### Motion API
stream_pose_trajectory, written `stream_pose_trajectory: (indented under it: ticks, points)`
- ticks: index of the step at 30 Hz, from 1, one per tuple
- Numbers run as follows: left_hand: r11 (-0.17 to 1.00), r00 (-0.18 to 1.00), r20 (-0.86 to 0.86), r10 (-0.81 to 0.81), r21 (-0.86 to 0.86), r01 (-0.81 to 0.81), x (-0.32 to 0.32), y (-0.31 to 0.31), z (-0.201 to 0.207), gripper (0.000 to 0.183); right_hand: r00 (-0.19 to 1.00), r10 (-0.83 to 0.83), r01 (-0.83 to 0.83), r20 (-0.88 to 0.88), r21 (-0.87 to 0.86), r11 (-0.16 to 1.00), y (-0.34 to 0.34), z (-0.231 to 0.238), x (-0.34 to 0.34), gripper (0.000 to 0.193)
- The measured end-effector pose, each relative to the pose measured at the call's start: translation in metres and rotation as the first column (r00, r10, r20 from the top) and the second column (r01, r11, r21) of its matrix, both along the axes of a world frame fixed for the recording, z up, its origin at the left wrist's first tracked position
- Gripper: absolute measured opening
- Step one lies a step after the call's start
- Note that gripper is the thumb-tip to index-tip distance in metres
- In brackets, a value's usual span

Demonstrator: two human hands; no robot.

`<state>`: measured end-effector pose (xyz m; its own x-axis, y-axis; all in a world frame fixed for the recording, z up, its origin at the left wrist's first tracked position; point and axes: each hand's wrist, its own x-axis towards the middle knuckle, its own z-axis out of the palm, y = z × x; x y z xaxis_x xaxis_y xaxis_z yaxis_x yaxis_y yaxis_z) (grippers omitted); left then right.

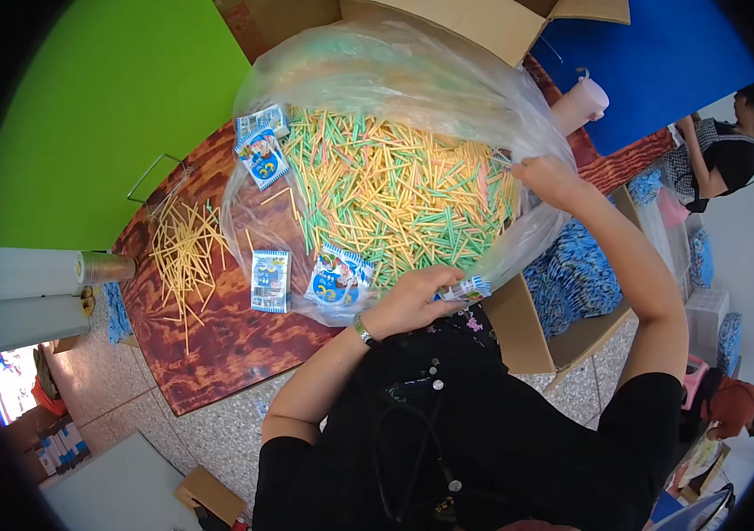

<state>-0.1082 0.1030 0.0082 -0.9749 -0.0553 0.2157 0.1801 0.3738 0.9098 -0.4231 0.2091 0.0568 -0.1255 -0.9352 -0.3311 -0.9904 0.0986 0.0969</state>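
A big clear plastic bag (377, 66) lies spread open on the table, with a heap of thin yellow, green and pink sticks (403, 190) in it. At the heap's near edge, my left hand (417, 299) is closed on a small blue-and-white packet (468, 288). My right hand (549, 180) is at the heap's right edge, its fingers pinched together. Something thin and greyish shows at its fingertips; I cannot make out what it is. Several more packets lie left of the heap, among them a blue one (262, 157) and a striped one (271, 281).
Loose yellow sticks (187, 252) lie on the reddish wood-patterned table (226, 354). An open carton (518, 323) full of blue packets stands at my right. A pink cup (580, 104) is at the far right. Cardboard flaps (456, 26) hang over the far side. Other people are at the right.
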Motion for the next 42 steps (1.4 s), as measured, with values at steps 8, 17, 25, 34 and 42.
stream_pose_trajectory:
  ticks: [8, 17, 25, 34, 42]
  points:
    - [0.999, 0.997, 0.069, 0.03, 0.042, -0.033, 0.001, 0.001, 0.004, 0.026, 0.909, 0.414, -0.417, -0.051, -0.077, 0.906, -0.002, -0.02, -0.019, 0.009]
    - [0.997, 0.997, 0.036, 0.07, 0.019, -0.071, -0.001, 0.0, 0.007, 0.024, 0.792, 0.598, -0.61, -0.121, -0.118, 0.784, -0.01, -0.035, -0.03, 0.012]
    - [0.991, 0.99, 0.046, 0.132, -0.002, -0.132, 0.005, -0.005, 0.007, 0.03, 0.748, 0.649, -0.664, -0.137, -0.134, 0.736, -0.016, -0.029, -0.031, 0.013]
    - [0.938, 0.955, 0.202, 0.215, 0.229, -0.26, 0.011, -0.021, 0.015, 0.028, 0.871, 0.489, -0.481, 0.044, -0.123, 0.868, -0.019, 0.006, -0.021, 0.009]
    - [0.428, 0.926, 0.133, 0.354, 0.857, -0.287, -0.013, -0.047, 0.033, 0.044, 0.23, -0.422, 0.076, 0.877, 0.416, 0.906, -0.058, 0.036, 0.041, 0.031]
